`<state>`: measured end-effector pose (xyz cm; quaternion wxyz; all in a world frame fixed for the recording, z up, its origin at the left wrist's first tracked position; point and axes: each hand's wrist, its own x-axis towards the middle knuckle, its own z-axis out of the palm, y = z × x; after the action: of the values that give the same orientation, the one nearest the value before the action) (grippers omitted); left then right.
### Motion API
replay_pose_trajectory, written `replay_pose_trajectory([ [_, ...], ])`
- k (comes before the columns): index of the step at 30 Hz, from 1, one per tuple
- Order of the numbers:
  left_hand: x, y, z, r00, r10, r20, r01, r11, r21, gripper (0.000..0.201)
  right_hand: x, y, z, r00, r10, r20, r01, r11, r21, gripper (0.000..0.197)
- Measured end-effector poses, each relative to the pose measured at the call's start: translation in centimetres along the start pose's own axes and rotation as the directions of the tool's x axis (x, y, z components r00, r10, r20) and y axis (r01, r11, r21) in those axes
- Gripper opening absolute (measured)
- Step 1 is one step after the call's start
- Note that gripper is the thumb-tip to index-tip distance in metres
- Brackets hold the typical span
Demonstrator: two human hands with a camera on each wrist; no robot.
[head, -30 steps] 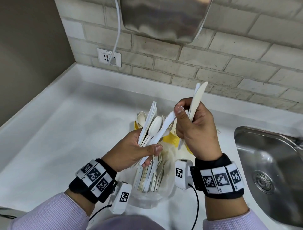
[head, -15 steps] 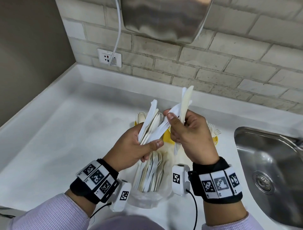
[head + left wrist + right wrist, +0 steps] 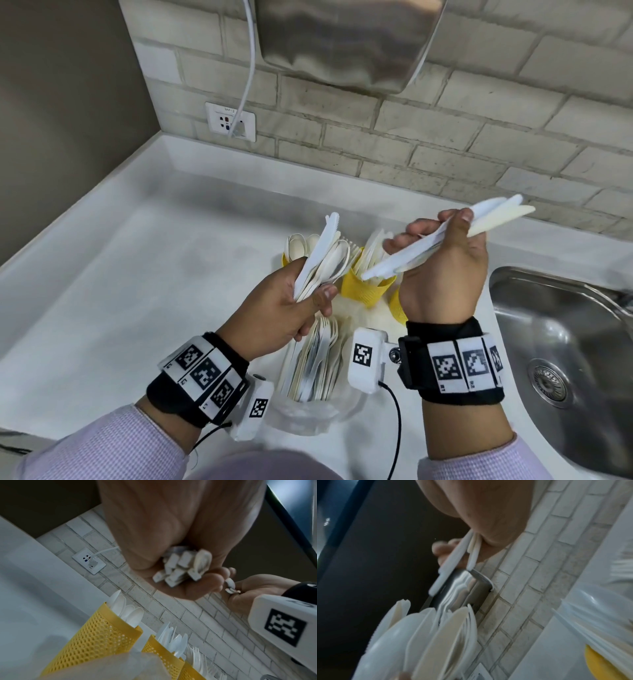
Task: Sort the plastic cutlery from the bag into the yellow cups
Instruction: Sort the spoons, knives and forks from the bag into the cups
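Observation:
My left hand (image 3: 284, 308) grips a mixed bundle of white plastic cutlery (image 3: 322, 260) upright above the clear bag (image 3: 308, 387); the left wrist view shows the handle ends (image 3: 181, 568) in my curled fingers. My right hand (image 3: 442, 260) holds a few white knives (image 3: 445, 236) slanted over the yellow cups, their blades pointing down left. A left yellow mesh cup (image 3: 96, 639) holds spoons, a middle cup (image 3: 366, 287) knives, and a third cup (image 3: 190, 672) forks. The bag on the counter holds several more pieces.
A steel sink (image 3: 568, 359) lies to the right. The white counter (image 3: 120, 291) stretches left to a corner. A wall socket (image 3: 230, 121) with a white cable sits on the brick wall, below a steel dispenser (image 3: 346, 41).
My right hand has pulled a knife out of the left hand's bundle and swung right, its knives tilting from upright to nearly level. The left hand kept its bundle in place.

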<state>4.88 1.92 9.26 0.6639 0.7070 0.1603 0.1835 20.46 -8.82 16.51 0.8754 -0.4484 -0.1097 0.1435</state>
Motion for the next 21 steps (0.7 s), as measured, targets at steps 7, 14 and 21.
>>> replay_pose_trajectory([
  [7, 0.2, 0.4, 0.2, 0.988, 0.056, -0.147, -0.014, 0.961, 0.277, 0.01, -0.7, 0.4, 0.1, 0.975, -0.183, 0.126, 0.218, 0.905, -0.366, 0.021],
  [14, 0.4, 0.3, 0.0, 0.967, 0.123, -0.224, -0.004, 0.883, 0.469, 0.018, -2.5, 1.3, 0.4, 0.909, -0.007, 0.417, 0.271, 0.769, -0.578, 0.005],
  [21, 0.3, 0.2, -0.5, 0.97, 0.117, -0.213, 0.009, 0.856, 0.516, 0.027, -2.4, 1.4, 0.7, 0.902, 0.038, 0.43, 0.241, 0.781, -0.576, 0.01],
])
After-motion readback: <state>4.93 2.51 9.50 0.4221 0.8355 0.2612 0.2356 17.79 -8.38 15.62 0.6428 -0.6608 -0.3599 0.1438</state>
